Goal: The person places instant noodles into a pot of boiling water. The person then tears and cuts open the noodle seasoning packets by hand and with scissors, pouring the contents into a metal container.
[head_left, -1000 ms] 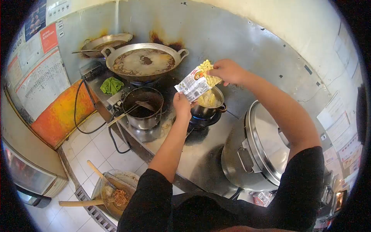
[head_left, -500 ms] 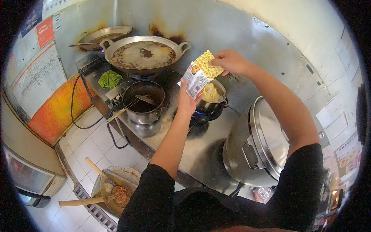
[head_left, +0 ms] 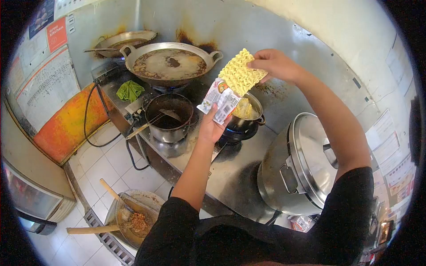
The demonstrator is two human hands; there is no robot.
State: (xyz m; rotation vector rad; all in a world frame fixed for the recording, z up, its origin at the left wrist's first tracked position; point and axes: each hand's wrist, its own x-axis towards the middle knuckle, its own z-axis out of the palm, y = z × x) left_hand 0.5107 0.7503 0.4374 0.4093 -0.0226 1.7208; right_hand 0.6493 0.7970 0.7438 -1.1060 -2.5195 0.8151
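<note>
My left hand (head_left: 214, 126) is closed on a white printed noodle packet (head_left: 218, 100), tilted above the stove. Pinched in my right hand (head_left: 276, 65) is a yellow block of dry instant noodles (head_left: 242, 72). Most of the block stands out of the packet's top; its lower edge meets the packet. Just below and behind, a small pot (head_left: 254, 116) sits over a blue flame with yellow noodles (head_left: 243, 107) inside, partly hidden by the packet and block.
A wide wok of oil (head_left: 173, 62) and a smaller pan (head_left: 126, 40) stand at the back. Left of my forearm is a dark pot (head_left: 170, 116) with a spatula across it. A large lidded steel pot (head_left: 284, 164) is at right; a green cloth (head_left: 130, 91) lies at left.
My right hand has risen slightly to the right, drawing the noodle block farther out of the packet. The packet in my left hand has come slightly lower and more of the block shows.
</note>
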